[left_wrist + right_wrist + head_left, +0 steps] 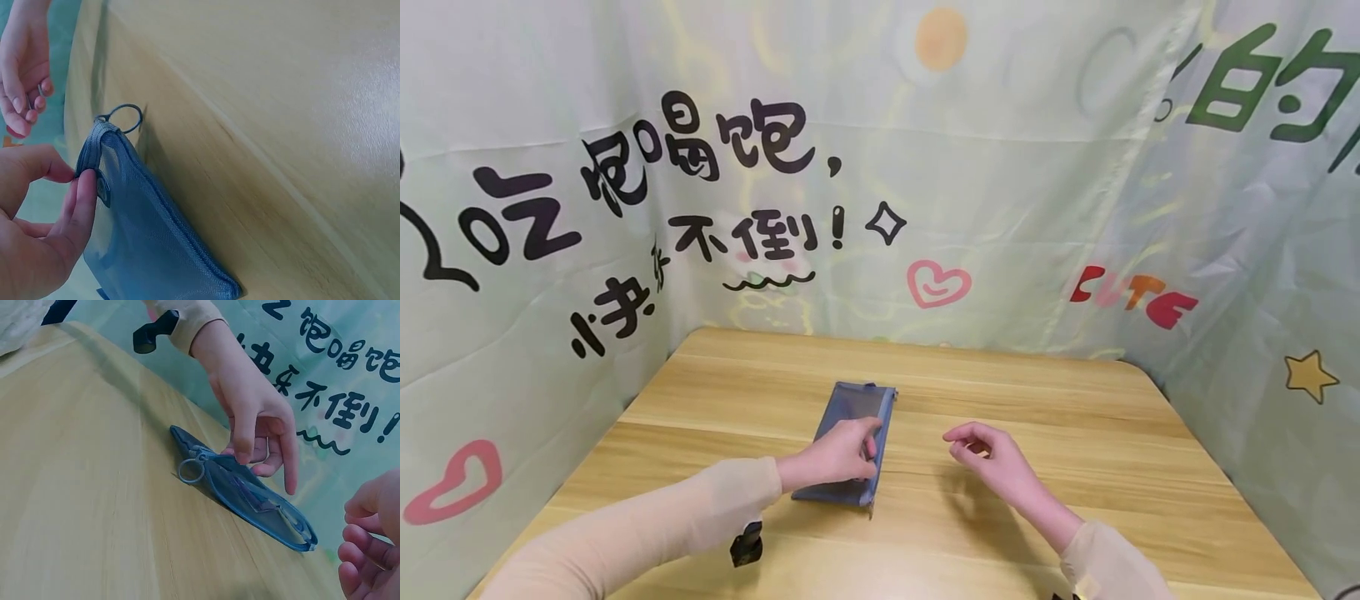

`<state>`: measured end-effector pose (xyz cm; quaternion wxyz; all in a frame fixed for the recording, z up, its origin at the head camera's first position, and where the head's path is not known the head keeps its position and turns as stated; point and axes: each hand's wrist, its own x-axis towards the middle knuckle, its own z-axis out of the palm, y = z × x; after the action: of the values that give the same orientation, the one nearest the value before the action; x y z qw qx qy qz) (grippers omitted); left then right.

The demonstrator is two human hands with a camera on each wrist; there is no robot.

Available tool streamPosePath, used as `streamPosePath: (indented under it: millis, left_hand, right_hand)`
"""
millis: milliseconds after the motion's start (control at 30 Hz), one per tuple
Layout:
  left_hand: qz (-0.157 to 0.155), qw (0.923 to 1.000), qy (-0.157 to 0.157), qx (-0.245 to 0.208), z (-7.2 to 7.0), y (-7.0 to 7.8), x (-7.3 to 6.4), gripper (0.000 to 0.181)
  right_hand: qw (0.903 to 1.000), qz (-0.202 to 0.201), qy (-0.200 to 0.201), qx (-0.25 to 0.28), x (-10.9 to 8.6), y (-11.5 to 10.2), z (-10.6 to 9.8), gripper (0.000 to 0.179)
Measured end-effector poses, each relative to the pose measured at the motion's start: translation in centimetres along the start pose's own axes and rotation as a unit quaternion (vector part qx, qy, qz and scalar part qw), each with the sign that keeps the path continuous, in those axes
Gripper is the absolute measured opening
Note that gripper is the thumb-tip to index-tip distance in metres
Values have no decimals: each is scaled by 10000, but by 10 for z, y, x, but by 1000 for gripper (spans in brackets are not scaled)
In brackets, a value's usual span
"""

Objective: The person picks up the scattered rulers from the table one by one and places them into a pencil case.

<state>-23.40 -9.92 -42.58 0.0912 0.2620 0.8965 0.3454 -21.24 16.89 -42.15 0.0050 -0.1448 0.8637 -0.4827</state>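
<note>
A blue mesh zipper pouch [850, 402] lies on the wooden table, with its long zipper side towards the right. My left hand [831, 454] reaches over it, and in the left wrist view its thumb and fingers pinch the pouch's edge by a small tab. A zipper-pull ring [128, 117] sticks out at the near corner. From the right wrist view the pouch mouth [256, 497] gapes, with something dark inside that I cannot make out. Apart from the pouch, to its right, my right hand [996, 458] hovers above the table, fingers loosely curled; no held object shows clearly.
The wooden table [1030, 392] has rounded far corners. Printed cloth curtains [1000, 208] with lettering and drawings hang behind it and along both sides. A black strap piece [747, 544] juts out below the left sleeve.
</note>
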Motion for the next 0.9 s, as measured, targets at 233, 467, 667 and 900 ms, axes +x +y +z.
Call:
streamPosePath:
  millis: [233, 467, 667, 900]
  left_hand:
    - [398, 9988, 82, 270, 5, 2, 3, 62]
    - [795, 9951, -26, 581, 2, 4, 5, 61]
    - [1373, 9748, -346, 1724, -29, 17, 5, 70]
    - [1722, 9519, -272, 2521, -73, 11, -12, 87]
  right_hand:
    - [9970, -539, -475, -278, -5, 1, -11, 19]
    - [9902, -833, -736, -847, -10, -3, -20, 23]
    - [9639, -1101, -795, -2290, -14, -17, -28, 43]
    - [9140, -1661, -240, -3693, -18, -20, -34, 63]
